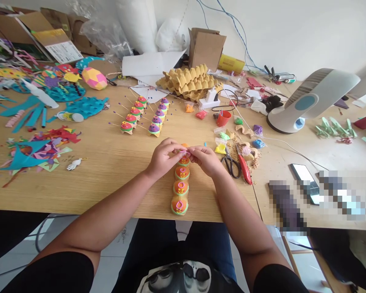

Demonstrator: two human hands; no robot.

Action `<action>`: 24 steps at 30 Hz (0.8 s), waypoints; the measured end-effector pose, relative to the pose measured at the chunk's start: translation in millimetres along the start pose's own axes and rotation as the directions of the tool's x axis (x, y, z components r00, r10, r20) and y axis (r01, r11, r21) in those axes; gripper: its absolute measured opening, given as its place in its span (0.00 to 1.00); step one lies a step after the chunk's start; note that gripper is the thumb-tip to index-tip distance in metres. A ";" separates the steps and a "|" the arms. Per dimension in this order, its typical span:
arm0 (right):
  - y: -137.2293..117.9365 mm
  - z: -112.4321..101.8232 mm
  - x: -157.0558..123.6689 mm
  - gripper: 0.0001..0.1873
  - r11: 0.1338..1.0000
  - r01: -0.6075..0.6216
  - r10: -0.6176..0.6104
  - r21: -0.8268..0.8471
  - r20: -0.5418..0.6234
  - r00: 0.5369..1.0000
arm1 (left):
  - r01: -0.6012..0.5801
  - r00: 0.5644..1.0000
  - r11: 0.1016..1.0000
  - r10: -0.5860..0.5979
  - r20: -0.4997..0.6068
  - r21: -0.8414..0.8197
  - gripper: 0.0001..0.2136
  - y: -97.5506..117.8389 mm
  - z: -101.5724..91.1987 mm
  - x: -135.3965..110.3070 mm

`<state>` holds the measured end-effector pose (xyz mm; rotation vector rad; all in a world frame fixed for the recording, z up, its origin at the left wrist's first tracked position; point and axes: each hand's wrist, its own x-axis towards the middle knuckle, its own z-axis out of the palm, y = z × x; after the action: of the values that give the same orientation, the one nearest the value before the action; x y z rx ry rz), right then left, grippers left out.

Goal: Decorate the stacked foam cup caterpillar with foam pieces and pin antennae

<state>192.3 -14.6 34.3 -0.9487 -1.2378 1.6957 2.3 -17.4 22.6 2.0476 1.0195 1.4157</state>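
apparently a small pink strip is pinched btwn fingertips of l. hand & r. hand, held over the far end of the orange egg-carton row (long axis set front-to-back, both hands abt equally near).

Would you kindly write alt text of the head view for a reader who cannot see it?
Someone's left hand and right hand meet at a small pink piece over an orange, green-edged egg-carton row on a wooden table. Beyond stand a red egg-carton row and a purple egg-carton row.
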 end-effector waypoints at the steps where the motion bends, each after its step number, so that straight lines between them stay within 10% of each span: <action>1: -0.3 0.6 -0.5 0.18 1.000 0.005 -0.005 0.016 0.016 1.000 | 0.003 1.000 1.000 -0.004 -0.013 -0.003 0.06 0.0 0.0 -0.1; 24: -4.6 4.3 -4.0 0.17 0.996 0.087 -0.087 -0.010 0.016 0.996 | 0.026 1.000 0.991 -0.028 -0.012 -0.131 0.06 4.6 0.9 -1.0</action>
<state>190.8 -18.9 40.1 -0.8771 -1.2814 1.6326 4.3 -21.1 24.9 1.9257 0.9307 1.4459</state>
